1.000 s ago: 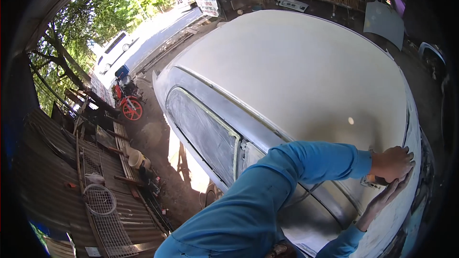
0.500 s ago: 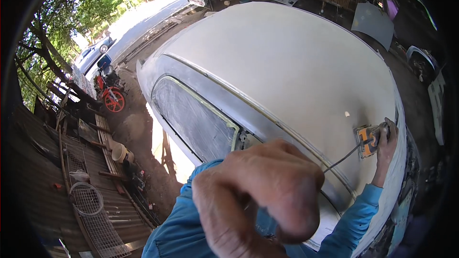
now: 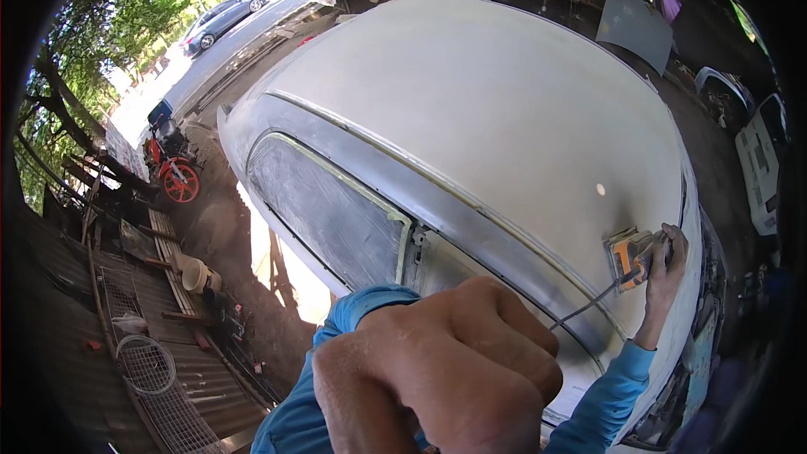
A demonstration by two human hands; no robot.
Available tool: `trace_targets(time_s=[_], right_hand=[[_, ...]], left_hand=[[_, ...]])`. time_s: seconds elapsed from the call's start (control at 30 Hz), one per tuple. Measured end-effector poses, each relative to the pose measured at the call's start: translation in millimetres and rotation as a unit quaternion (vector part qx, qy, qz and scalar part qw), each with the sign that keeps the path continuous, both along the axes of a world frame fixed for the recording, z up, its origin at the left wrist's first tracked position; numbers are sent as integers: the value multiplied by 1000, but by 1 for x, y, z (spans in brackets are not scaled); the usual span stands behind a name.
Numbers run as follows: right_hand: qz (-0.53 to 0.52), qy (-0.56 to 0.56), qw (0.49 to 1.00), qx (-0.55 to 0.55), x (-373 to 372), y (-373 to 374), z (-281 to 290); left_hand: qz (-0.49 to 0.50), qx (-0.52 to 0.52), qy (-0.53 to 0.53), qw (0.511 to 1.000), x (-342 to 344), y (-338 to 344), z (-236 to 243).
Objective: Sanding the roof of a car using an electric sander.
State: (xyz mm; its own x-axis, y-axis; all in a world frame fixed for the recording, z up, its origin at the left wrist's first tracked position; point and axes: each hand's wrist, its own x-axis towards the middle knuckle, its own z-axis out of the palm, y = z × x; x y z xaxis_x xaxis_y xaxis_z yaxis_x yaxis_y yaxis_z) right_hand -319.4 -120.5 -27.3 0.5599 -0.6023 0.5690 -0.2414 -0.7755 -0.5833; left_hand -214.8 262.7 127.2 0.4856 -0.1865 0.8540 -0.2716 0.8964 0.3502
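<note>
An orange and black power sander (image 3: 626,261) lies against the pale car roof (image 3: 504,92), near the roof's right end. Wrapped over the sander's top is my right hand (image 3: 667,265), its fingers closed. A dark cord (image 3: 588,307) runs from the sander down and left until it passes out of sight behind my left hand (image 3: 445,361). That left hand looms large and close in the lower middle, with curled fingers. Whatever it may hold is hidden. Below the roof rail, a side window (image 3: 324,202) has a whitish, dusty covering and greenish tape along its edge.
A red motorcycle (image 3: 176,168) stands left of the car. Nearer are a white bucket (image 3: 197,276), planks, wire mesh (image 3: 172,408) and corrugated metal sheets. Loose body panels (image 3: 635,32) lean at the far right. A dark car (image 3: 223,21) is on the road beyond.
The whole view has shifted somewhat. My left hand has turned, showing more of its back. The sander's tilt looks slightly different under my right hand. The car on the road shows farther right.
</note>
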Motion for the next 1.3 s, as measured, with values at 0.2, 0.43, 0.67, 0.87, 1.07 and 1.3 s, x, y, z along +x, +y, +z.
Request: trace_targets(time_s=[0.2, 0.43, 0.67, 0.87, 1.07, 1.3], right_hand=[[-18, -10, 999, 46, -3, 6, 2], [-28, 2, 998, 56, 30, -13, 15], [10, 15, 999, 48, 37, 9, 25], [11, 32, 998, 48, -2, 18, 20], [-59, 70, 988, 123, -16, -43, 19], [-36, 97, 989, 103, 44, -69, 37]], left_hand=[[-65, -84, -20, 994, 15, -39, -3], [-122, -187, -110, 968, 23, -48, -8], [-115, -161, -106, 975, 23, -45, -9], [-160, -159, -64, 972, 20, -49, -8], [-237, -72, -115, 962, 43, -31, -8], [-264, -93, -50, 959, 33, -30, -27]])
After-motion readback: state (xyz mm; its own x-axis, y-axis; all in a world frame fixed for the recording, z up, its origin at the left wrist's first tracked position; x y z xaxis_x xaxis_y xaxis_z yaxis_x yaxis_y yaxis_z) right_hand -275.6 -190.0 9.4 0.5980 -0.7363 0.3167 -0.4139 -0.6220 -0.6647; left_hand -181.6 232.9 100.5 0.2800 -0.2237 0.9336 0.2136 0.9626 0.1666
